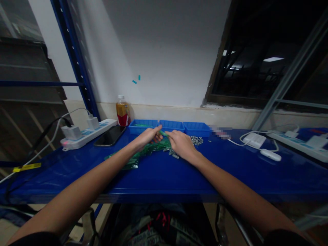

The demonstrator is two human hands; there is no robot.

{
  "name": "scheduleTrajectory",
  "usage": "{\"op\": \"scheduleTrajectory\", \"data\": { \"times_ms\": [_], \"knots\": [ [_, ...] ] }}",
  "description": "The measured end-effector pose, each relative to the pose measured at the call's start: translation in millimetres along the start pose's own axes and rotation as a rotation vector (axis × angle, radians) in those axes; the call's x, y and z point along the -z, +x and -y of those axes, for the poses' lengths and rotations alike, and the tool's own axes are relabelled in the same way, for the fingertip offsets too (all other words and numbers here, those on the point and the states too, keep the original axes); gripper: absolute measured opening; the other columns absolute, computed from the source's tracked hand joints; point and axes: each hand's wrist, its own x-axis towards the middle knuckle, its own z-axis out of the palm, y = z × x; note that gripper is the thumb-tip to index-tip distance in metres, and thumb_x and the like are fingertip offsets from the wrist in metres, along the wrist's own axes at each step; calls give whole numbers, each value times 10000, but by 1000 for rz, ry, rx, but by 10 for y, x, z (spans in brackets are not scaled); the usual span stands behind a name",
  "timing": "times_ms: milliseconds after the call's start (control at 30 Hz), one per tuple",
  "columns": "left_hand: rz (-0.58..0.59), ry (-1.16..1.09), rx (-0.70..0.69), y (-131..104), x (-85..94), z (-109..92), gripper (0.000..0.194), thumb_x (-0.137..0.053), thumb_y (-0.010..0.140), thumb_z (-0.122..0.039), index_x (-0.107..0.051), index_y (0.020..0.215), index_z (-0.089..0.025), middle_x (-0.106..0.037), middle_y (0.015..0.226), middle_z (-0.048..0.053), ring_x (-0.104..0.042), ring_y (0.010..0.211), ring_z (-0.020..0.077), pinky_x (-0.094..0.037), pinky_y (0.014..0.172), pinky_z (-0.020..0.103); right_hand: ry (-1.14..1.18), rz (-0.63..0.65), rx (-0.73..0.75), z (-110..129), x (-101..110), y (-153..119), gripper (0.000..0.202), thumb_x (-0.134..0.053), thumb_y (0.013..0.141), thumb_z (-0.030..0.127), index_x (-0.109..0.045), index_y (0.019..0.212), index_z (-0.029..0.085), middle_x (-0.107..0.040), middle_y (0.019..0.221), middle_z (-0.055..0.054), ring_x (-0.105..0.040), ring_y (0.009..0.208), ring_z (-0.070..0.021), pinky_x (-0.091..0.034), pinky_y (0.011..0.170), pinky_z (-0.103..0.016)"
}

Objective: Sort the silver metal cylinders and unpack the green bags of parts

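Observation:
My left hand point(150, 135) and my right hand point(180, 142) meet over the middle of the table. Between their fingertips runs a slim green plastic piece point(164, 133), pinched at both ends; its exact kind is too small to make out. Beneath and to the left of the hands lies a heap of similar green pieces point(133, 160), some looking glossy like clear wrapping. Small silver metal parts point(196, 140) are scattered behind and beside my right hand, with a few more point(175, 156) just below its palm.
Three blue trays stand along the wall: a left one point(132, 130) with green pieces inside, a middle one point(179, 126) and a right one point(197, 131). A drink bottle point(123, 112), a phone point(110, 136) and a power strip point(102, 127) sit left. Chargers point(254, 140) and cables lie right.

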Motion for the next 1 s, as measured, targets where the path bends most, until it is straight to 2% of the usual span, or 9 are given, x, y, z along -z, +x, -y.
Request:
{"op": "scheduleTrajectory", "data": {
  "times_ms": [100,200,333,400,500,567,733,867,1000],
  "knots": [
    [-14,-28,49,9,1,3,385,-566,741,-509,-589,611,-147,-568,584,30,-454,496,106,-286,472,242,-28,-6,28,-4,33,1,318,-434,903,184,-608,1163,241,-634,922,-82,-556,836,-220,-409,689,-314],
    [-78,-130,77,38,43,2,306,-600,734,-433,-568,638,-144,-552,588,20,-434,477,90,-276,469,241,24,-63,30,-26,43,9,322,-448,912,242,-586,1202,216,-622,958,-95,-535,880,-231,-422,749,-341],
    [-281,-363,12,104,249,32,339,-554,777,-473,-591,810,-138,-589,682,25,-473,505,81,-323,497,228,118,-127,15,-47,44,14,345,-472,907,314,-572,1207,175,-598,984,-106,-518,945,-243,-426,824,-371],
    [-307,-392,-11,135,377,76,388,-488,811,-504,-598,905,-144,-621,749,45,-513,544,97,-347,516,230,162,-117,21,-43,36,9,329,-479,904,317,-580,1185,179,-590,978,-99,-517,953,-237,-426,838,-372],
    [-322,-238,7,173,498,180,370,-480,808,-475,-599,939,-150,-645,813,68,-542,591,122,-358,540,245,204,-72,33,-22,8,-2,312,-492,898,318,-590,1160,179,-587,975,-91,-515,963,-227,-425,847,-363],
    [-355,-19,-26,188,508,252,311,-525,764,-441,-602,855,-153,-640,785,61,-539,602,137,-356,562,257,213,-41,35,-16,-14,-5,312,-502,895,326,-595,1150,172,-589,985,-91,-512,979,-225,-421,852,-360],
    [-407,567,-300,139,391,278,162,-510,714,-332,-537,634,-194,-555,628,7,-489,616,163,-295,589,266,192,-10,5,-101,-42,25,301,-512,888,347,-613,1110,171,-604,967,-87,-513,971,-225,-409,847,-357],
    [-328,713,-356,72,299,183,237,-421,750,-313,-485,552,-199,-498,550,7,-445,561,168,-239,553,276,171,10,-51,-237,-66,59,286,-516,886,344,-632,1072,160,-625,943,-90,-523,944,-224,-399,846,-356],
    [-249,791,-361,64,263,153,267,-387,765,-310,-500,552,-195,-526,563,19,-459,564,171,-234,548,275,165,83,-52,-309,-102,68,284,-516,887,345,-643,1060,158,-639,932,-92,-534,934,-221,-389,863,-358]
  ]
}}
